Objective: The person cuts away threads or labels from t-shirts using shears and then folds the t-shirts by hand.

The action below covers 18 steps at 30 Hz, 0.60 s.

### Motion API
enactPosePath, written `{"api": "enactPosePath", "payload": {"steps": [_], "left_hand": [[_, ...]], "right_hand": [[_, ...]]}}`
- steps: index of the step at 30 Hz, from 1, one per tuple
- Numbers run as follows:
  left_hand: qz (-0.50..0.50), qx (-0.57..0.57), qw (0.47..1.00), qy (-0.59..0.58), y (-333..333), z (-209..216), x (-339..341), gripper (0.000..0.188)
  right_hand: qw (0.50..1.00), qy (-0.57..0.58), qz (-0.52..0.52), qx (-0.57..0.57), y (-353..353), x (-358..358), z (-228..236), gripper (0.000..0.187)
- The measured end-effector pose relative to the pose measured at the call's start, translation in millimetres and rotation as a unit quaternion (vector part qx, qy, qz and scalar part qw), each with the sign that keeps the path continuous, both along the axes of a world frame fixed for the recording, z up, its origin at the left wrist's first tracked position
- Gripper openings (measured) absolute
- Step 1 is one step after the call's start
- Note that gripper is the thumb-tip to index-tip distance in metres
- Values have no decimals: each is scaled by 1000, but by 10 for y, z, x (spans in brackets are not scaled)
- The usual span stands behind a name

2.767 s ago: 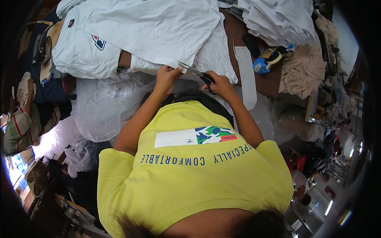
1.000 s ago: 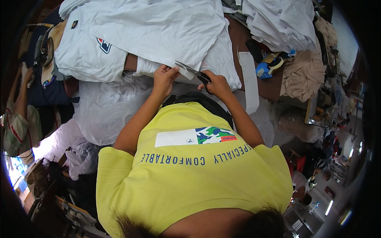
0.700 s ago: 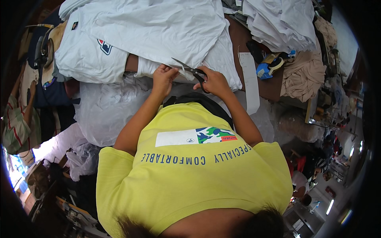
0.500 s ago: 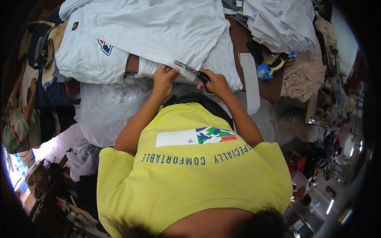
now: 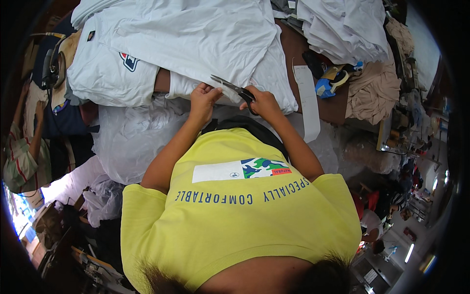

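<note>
A white T-shirt (image 5: pixel 196 36) lies spread over the table's front edge. My left hand (image 5: pixel 203 101) pinches a bit of its white hem near the edge. In my right hand (image 5: pixel 263 104) is a pair of scissors (image 5: pixel 235 88) with black handles, fingers through the loops. The dark blades point to the far left, just above the pinched fabric and close to my left fingertips. They look nearly closed; whether they touch a thread is too small to tell.
Another white shirt (image 5: pixel 110 81) with a printed emblem lies at left. Right of my hands are a paper strip (image 5: pixel 307 105), a blue tape dispenser (image 5: pixel 330 84), beige cloth (image 5: pixel 374 93) and piled white garments (image 5: pixel 345 29). Clear plastic (image 5: pixel 139 137) hangs below the edge. A co-worker's arm (image 5: pixel 36 132) is far left.
The scissors have shifted slightly left, and their blades have come closer together. My left hand still pinches the hem, almost in the same place.
</note>
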<state>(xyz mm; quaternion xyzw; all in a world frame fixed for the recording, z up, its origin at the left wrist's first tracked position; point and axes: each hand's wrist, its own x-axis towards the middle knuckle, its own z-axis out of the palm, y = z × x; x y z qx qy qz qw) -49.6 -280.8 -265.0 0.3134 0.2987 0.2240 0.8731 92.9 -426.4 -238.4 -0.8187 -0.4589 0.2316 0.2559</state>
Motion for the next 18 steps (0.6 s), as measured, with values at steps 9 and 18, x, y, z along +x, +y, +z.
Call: {"api": "enactPosePath", "payload": {"steps": [9, 18], "left_hand": [[-27, -26, 998, 53, 72, -86, -45, 29], [70, -34, 996, 36, 745, -253, -365, 12]], "right_hand": [[980, -17, -194, 31, -500, 464, 86, 47], [932, -195, -238, -194, -1096, 1003, 39, 38]]}}
